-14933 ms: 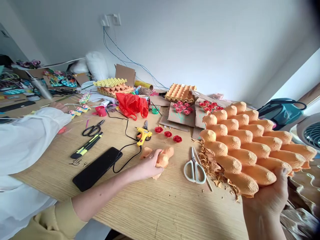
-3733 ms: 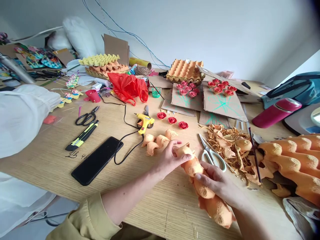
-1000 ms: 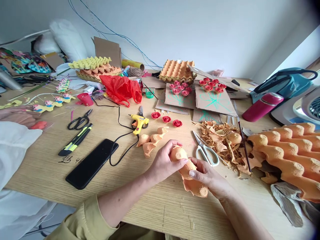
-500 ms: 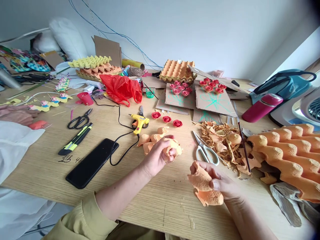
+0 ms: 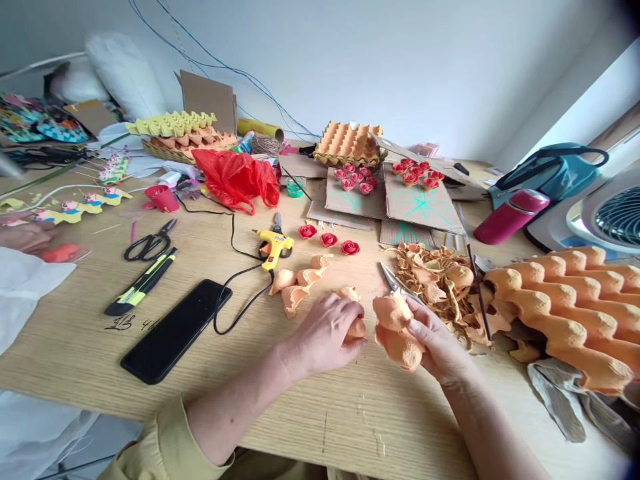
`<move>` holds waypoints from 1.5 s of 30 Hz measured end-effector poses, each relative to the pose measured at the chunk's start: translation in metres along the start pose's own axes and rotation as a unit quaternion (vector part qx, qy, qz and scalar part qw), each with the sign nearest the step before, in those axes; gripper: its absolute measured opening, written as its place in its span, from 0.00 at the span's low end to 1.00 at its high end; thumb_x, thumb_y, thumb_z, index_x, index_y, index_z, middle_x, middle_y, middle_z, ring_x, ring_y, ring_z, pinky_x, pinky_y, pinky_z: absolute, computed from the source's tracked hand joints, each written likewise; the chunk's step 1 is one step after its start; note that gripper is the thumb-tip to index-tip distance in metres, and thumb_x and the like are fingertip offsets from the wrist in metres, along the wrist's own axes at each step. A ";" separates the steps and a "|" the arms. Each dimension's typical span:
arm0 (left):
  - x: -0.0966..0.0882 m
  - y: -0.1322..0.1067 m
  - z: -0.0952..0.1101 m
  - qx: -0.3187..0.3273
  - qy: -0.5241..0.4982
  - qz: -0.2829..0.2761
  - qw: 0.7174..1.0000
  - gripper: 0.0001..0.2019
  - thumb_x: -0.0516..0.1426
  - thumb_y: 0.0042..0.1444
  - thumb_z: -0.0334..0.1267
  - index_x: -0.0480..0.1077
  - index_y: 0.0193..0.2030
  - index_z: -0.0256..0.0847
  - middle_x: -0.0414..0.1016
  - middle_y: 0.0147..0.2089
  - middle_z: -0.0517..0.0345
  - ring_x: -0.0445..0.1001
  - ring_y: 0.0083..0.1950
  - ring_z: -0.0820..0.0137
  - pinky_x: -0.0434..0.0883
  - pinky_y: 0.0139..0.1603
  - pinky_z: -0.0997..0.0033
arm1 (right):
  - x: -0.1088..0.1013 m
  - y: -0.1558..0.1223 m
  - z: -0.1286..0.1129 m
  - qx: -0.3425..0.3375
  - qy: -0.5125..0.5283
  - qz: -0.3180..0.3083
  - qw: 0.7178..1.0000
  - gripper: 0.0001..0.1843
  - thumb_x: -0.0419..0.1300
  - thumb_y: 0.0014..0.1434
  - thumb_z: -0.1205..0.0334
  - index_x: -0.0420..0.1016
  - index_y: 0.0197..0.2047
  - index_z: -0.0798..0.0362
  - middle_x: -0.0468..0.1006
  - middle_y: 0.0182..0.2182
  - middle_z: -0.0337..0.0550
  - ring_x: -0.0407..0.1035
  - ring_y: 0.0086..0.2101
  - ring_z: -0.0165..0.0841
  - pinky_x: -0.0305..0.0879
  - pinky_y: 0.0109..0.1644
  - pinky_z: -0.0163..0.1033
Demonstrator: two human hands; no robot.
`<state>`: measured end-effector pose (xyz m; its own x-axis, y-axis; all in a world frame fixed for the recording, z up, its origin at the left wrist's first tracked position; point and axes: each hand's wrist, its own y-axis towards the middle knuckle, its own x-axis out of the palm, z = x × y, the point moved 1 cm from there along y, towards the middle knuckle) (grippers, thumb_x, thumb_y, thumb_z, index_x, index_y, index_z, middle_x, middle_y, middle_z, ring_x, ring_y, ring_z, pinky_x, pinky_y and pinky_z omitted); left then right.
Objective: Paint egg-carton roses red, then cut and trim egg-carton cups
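My left hand (image 5: pixel 323 333) is closed, palm down, over an orange egg-carton piece (image 5: pixel 356 329) low above the table; much of that piece is hidden by the fingers. My right hand (image 5: pixel 440 343) pinches a two-cup egg-carton piece (image 5: pixel 397 340) by its right side, cups facing me. A narrow gap separates the two pieces. White-handled scissors (image 5: pixel 393 277) lie partly hidden behind my right hand. Beyond my left hand rest cut egg-carton cups (image 5: pixel 303 283) beside a yellow glue gun (image 5: pixel 273 250). Three red paper roses (image 5: pixel 329 239) stand in a row farther back.
Orange carton scraps (image 5: pixel 433 283) pile up at right, with a large egg tray (image 5: pixel 570 300) past them. A black phone (image 5: pixel 175 330), a utility knife (image 5: pixel 143 283) and black scissors (image 5: pixel 150 245) lie at left. Cardboard sheets (image 5: pixel 420 207) bear more roses. Another person's hand (image 5: pixel 25 237) is at far left.
My left hand has turned palm down and lowered with its carton piece. My right hand has risen and moved inward, its piece turned cups toward me. The view has shifted slightly.
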<state>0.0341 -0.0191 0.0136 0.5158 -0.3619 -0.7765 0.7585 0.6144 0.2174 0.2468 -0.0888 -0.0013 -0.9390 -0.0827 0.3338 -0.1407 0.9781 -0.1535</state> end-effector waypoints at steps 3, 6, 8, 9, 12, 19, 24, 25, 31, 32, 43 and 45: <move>-0.004 -0.001 0.002 0.001 0.035 -0.006 0.999 0.16 0.64 0.57 0.41 0.72 0.50 0.40 0.74 0.53 0.43 0.70 0.54 0.48 0.68 0.55 0.47 | 0.004 0.000 -0.002 0.010 0.018 -0.007 1.000 0.27 0.73 0.54 0.47 0.73 0.52 0.46 0.81 0.48 0.46 0.77 0.37 0.35 0.74 0.40 0.39; -0.011 0.000 0.006 0.025 0.008 0.045 0.999 0.21 0.59 0.58 0.32 0.67 0.58 0.40 0.73 0.57 0.43 0.69 0.58 0.50 0.67 0.60 0.48 | 0.007 0.000 -0.003 0.020 0.021 -0.016 0.999 0.24 0.73 0.55 0.49 0.73 0.51 0.46 0.81 0.47 0.45 0.78 0.36 0.35 0.74 0.39 0.39; -0.013 0.000 0.009 0.041 -0.038 0.087 0.995 0.23 0.58 0.59 0.31 0.64 0.62 0.40 0.73 0.57 0.43 0.70 0.58 0.53 0.68 0.61 0.51 | 0.011 0.001 -0.002 0.026 0.022 -0.022 0.999 0.24 0.73 0.55 0.50 0.72 0.51 0.47 0.81 0.45 0.43 0.77 0.35 0.34 0.75 0.40 0.40; -0.013 -0.001 0.011 0.044 -0.060 0.099 0.992 0.23 0.59 0.61 0.34 0.63 0.63 0.40 0.73 0.56 0.43 0.71 0.58 0.54 0.68 0.61 0.53 | 0.013 0.001 -0.002 0.029 0.018 -0.026 0.999 0.24 0.74 0.54 0.51 0.72 0.50 0.47 0.80 0.43 0.43 0.77 0.34 0.34 0.75 0.40 0.40; -0.009 -0.001 0.014 0.063 -0.092 0.106 0.988 0.29 0.65 0.59 0.44 0.61 0.63 0.40 0.75 0.55 0.44 0.74 0.56 0.55 0.71 0.59 0.53 | 0.018 0.002 0.001 0.029 -0.001 -0.035 0.999 0.24 0.75 0.52 0.51 0.74 0.47 0.50 0.79 0.41 0.43 0.75 0.35 0.32 0.74 0.40 0.38; -0.003 -0.002 0.010 0.031 -0.114 0.228 0.967 0.24 0.65 0.55 0.31 0.64 0.57 0.43 0.76 0.54 0.49 0.75 0.55 0.59 0.73 0.58 0.59 | 0.017 0.003 0.001 -0.015 -0.023 -0.013 1.000 0.29 0.73 0.52 0.40 0.76 0.52 0.47 0.78 0.44 0.43 0.72 0.41 0.32 0.69 0.44 0.35; -0.005 -0.002 0.010 -0.009 -0.187 0.245 0.951 0.18 0.63 0.57 0.33 0.65 0.53 0.43 0.75 0.53 0.50 0.75 0.54 0.62 0.73 0.54 0.63 | 0.018 0.004 0.006 -0.027 -0.040 -0.005 0.999 0.22 0.76 0.51 0.45 0.77 0.39 0.51 0.75 0.33 0.37 0.66 0.34 0.27 0.63 0.40 0.30; -0.005 -0.002 0.010 -0.021 -0.209 0.229 0.951 0.18 0.64 0.57 0.35 0.65 0.53 0.43 0.74 0.52 0.51 0.76 0.52 0.63 0.73 0.52 0.64 | 0.018 0.004 0.007 -0.029 -0.039 -0.007 0.999 0.21 0.75 0.51 0.46 0.76 0.37 0.51 0.74 0.31 0.36 0.65 0.32 0.26 0.61 0.38 0.30; -0.003 0.001 0.009 -0.122 -0.335 0.145 0.923 0.20 0.66 0.51 0.39 0.63 0.47 0.42 0.72 0.43 0.57 0.73 0.41 0.67 0.72 0.40 0.70 | 0.022 0.000 0.009 -0.033 -0.032 -0.046 0.998 0.21 0.75 0.52 0.47 0.73 0.33 0.52 0.71 0.27 0.34 0.61 0.28 0.25 0.57 0.35 0.31; -0.003 0.001 0.008 -0.128 -0.352 0.140 0.917 0.20 0.65 0.50 0.38 0.63 0.46 0.42 0.72 0.42 0.58 0.72 0.40 0.69 0.71 0.39 0.71 | 0.022 0.000 0.009 -0.034 -0.031 -0.052 0.998 0.21 0.75 0.52 0.47 0.72 0.32 0.53 0.71 0.27 0.35 0.61 0.28 0.25 0.57 0.35 0.31; -0.011 0.005 0.014 -0.153 -0.567 0.044 0.808 0.25 0.68 0.46 0.41 0.59 0.45 0.43 0.67 0.31 0.67 0.63 0.29 0.77 0.60 0.29 0.78 | 0.026 -0.003 0.010 -0.031 0.025 -0.099 0.994 0.24 0.74 0.49 0.44 0.70 0.31 0.52 0.72 0.25 0.37 0.65 0.27 0.28 0.56 0.32 0.33; -0.010 0.005 0.014 -0.147 -0.593 0.030 0.791 0.25 0.68 0.46 0.41 0.60 0.45 0.42 0.67 0.31 0.67 0.63 0.29 0.78 0.60 0.29 0.79 | 0.029 -0.004 0.009 -0.021 0.039 -0.120 0.992 0.24 0.74 0.49 0.43 0.70 0.32 0.52 0.75 0.26 0.40 0.69 0.29 0.31 0.60 0.34 0.34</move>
<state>0.0382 -0.0226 0.0311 0.6902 -0.6229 0.3683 0.6835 0.7283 -0.0490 0.2174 -0.0969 0.0002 -0.8522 -0.3008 0.4281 -0.3423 0.9393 -0.0215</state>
